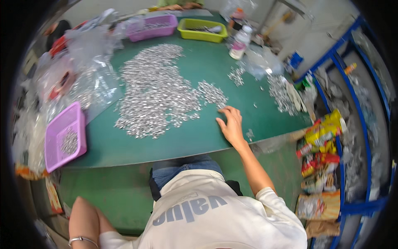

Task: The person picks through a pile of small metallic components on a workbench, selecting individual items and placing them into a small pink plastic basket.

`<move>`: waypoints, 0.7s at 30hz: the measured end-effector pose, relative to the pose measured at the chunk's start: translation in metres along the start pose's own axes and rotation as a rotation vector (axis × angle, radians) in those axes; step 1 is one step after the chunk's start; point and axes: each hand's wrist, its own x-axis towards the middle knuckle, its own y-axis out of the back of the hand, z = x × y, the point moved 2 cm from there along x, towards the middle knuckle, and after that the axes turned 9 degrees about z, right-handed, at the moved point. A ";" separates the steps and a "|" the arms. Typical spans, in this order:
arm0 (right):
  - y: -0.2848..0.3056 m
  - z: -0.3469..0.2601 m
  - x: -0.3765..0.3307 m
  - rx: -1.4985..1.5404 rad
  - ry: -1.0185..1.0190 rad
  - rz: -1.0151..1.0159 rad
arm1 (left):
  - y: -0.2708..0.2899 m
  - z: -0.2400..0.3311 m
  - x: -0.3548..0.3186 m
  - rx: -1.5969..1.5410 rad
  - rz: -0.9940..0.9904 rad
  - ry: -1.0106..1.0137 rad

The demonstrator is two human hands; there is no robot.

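Observation:
My right hand (232,124) rests over the green tabletop (182,145) near its front edge. Its thumb is apart from the fingers, and nothing shows in its grip. The fingertips reach the lower end of a small heap of shiny metal pieces (212,94). To the left spreads a much larger pile of similar small metal pieces (155,91); their exact kind is too small to make out. My left arm (85,220), with a bracelet at the wrist, is bent at the lower left, and its hand lies outside the picture.
A purple basket (83,139) with metal pieces stands at the left edge. At the back are another purple basket (163,21), a yellow-green basket (222,35) and a white bottle (240,43). More pieces (280,93) and a glove (295,97) lie right, beside blue shelving (340,70).

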 end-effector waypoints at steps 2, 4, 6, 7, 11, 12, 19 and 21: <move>-0.003 0.001 0.002 0.000 0.052 0.103 | 0.002 0.028 0.002 -0.046 -0.010 -0.082; -0.012 0.025 0.004 -0.065 -0.006 0.099 | 0.004 0.042 -0.002 -0.165 -0.020 -0.207; -0.039 0.036 0.003 -0.109 -0.119 -0.012 | 0.006 0.053 -0.011 -0.305 -0.036 -0.298; -0.051 0.038 0.007 -0.117 -0.201 -0.106 | 0.005 0.060 -0.019 -0.373 -0.039 -0.365; -0.061 0.001 0.022 -0.063 -0.164 -0.178 | 0.008 0.060 -0.026 -0.707 -0.025 -0.564; -0.060 -0.011 0.024 -0.005 -0.079 -0.221 | 0.008 0.038 -0.023 -0.818 0.032 -0.576; -0.041 -0.050 0.014 0.182 0.196 -0.402 | -0.060 -0.160 -0.043 -0.108 0.842 0.930; -0.033 -0.047 0.013 0.203 0.268 -0.492 | -0.082 -0.201 -0.056 -0.440 0.826 1.196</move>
